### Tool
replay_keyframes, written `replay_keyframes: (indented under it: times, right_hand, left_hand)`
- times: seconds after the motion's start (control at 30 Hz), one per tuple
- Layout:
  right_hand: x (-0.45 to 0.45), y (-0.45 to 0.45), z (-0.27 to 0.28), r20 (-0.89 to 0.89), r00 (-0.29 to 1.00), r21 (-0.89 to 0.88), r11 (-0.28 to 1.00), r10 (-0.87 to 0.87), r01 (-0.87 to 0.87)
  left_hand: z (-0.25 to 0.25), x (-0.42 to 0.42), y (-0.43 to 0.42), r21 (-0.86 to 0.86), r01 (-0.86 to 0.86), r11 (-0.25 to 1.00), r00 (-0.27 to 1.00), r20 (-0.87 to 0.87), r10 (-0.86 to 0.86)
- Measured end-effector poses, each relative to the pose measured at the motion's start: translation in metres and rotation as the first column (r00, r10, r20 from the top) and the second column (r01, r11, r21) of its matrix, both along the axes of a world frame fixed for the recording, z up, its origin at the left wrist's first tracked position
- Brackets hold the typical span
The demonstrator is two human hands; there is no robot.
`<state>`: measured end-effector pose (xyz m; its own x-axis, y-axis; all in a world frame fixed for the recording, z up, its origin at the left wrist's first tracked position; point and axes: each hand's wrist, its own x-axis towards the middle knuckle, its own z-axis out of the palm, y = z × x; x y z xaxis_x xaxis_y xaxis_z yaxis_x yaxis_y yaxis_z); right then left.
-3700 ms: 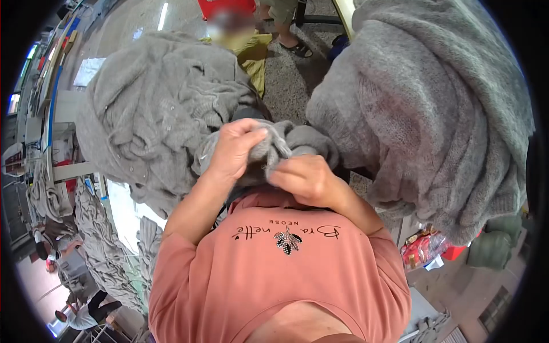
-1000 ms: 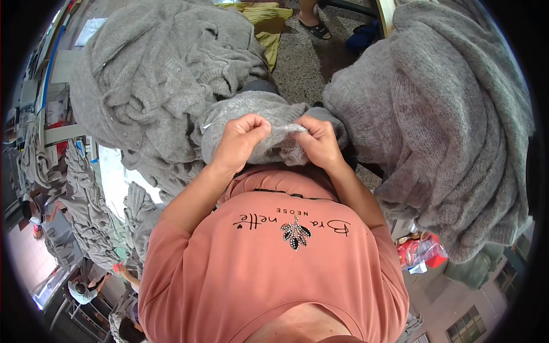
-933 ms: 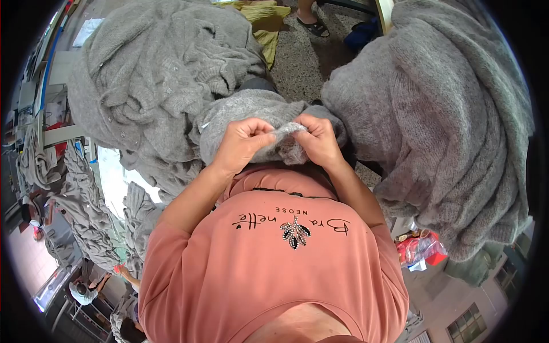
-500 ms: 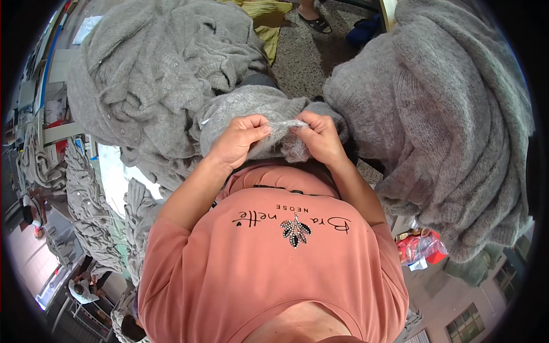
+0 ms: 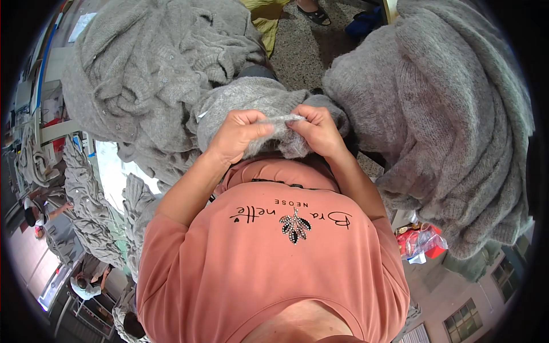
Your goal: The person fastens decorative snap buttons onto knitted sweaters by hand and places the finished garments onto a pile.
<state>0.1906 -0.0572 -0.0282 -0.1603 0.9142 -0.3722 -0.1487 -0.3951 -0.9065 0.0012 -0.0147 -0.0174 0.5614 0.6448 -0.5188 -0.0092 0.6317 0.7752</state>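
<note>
A grey fuzzy knit garment [image 5: 240, 97] lies bunched across my lap, with a small white tag near its left side. Above it, my left hand [image 5: 237, 137] is closed, thumb and index finger pinching one end of a thin edge of the knit. My right hand [image 5: 317, 130] pinches the same edge a short way to the right. Between the two hands the strip is stretched nearly level, and a loose fold hangs below it. The fingertips of my left hand are slightly blurred.
A large heap of grey knitwear [image 5: 148, 68] rises at the left, and another pile [image 5: 440, 114] at the right. A yellow cloth [image 5: 266, 26] lies on the speckled floor, near a person's sandalled foot [image 5: 314, 14]. A red plastic package [image 5: 420, 243] is at lower right. Other people sit at far left.
Both hands have shifted slightly upward in view, still gripping the knit edge. My left thumb has moved a little, and the strip looks straighter between the hands.
</note>
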Motion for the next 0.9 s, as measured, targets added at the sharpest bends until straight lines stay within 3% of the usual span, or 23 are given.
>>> replay_keyframes:
  times: [0.17,0.27,0.37,0.47,0.5,0.57,0.7,0.8,0.9]
  right_hand:
    - [0.002,0.003,0.013,0.028,0.986,-0.022,0.986,0.167,-0.167]
    - [-0.002,0.003,0.007,-0.006,0.986,0.017,0.986,0.167,-0.166]
    - [0.007,0.006,0.028,-0.07,0.989,-0.013,0.991,0.129,-0.13]
    - [0.009,-0.004,0.013,-0.25,0.964,0.158,0.978,-0.094,0.136]
    - [0.013,-0.008,0.0,-0.034,0.992,0.335,0.934,-0.12,0.124]
    - [0.023,-0.012,-0.021,0.36,0.893,0.627,0.779,-0.27,-0.017]
    - [0.022,-0.021,-0.004,0.385,0.847,0.498,0.855,-0.367,0.144]
    - [0.024,-0.018,0.007,0.223,0.937,0.386,0.907,-0.27,0.169]
    - [0.021,-0.009,0.024,0.491,0.842,0.593,0.793,-0.222,-0.137]
  left_hand:
    - [-0.002,0.007,0.003,0.104,-0.171,0.98,0.985,0.01,0.171]
    - [0.015,0.017,0.001,-0.232,-0.201,0.952,0.956,0.164,0.243]
    - [0.029,0.02,-0.001,-0.409,-0.147,0.901,0.893,0.337,0.299]
    - [0.034,0.004,0.016,-0.316,-0.218,0.923,0.862,0.382,0.334]
    - [0.037,-0.001,0.022,-0.281,-0.236,0.93,0.851,0.403,0.338]
    - [0.057,-0.004,0.031,-0.238,-0.339,0.91,0.827,0.386,0.409]
    - [0.058,-0.009,0.034,-0.238,-0.389,0.89,0.796,0.399,0.455]
    - [0.057,-0.01,0.035,-0.263,-0.418,0.869,0.777,0.392,0.492]
    - [0.065,-0.016,0.04,-0.302,-0.491,0.817,0.74,0.35,0.574]
